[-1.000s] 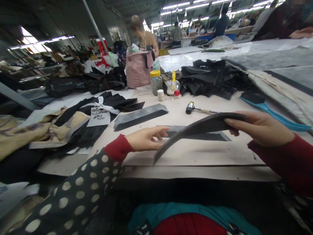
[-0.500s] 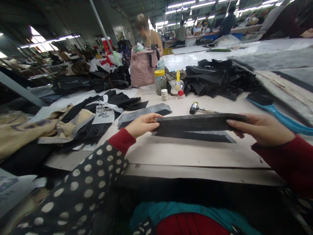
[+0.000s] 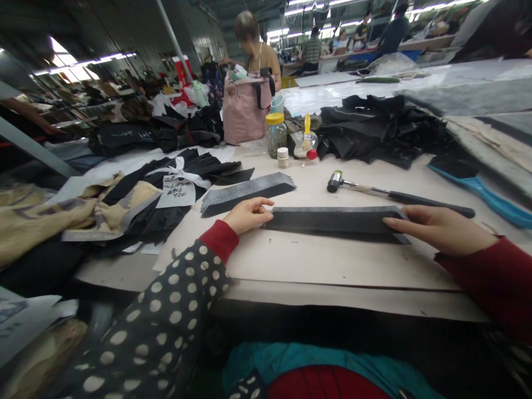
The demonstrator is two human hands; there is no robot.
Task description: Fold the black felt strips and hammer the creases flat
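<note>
Fingers of the left hand (image 3: 248, 215) curl around the left end of a dark grey felt strip (image 3: 332, 220), pinching it. The right hand (image 3: 436, 228) lays stretched fingers flat on the right end; whether its thumb grips underneath cannot be told. The strip lies lengthwise along the front edge of the tabletop (image 3: 324, 263), on top of another dark piece. A second grey strip (image 3: 247, 192) lies just behind the left hand, and a hammer (image 3: 374, 191) rests behind the right.
</note>
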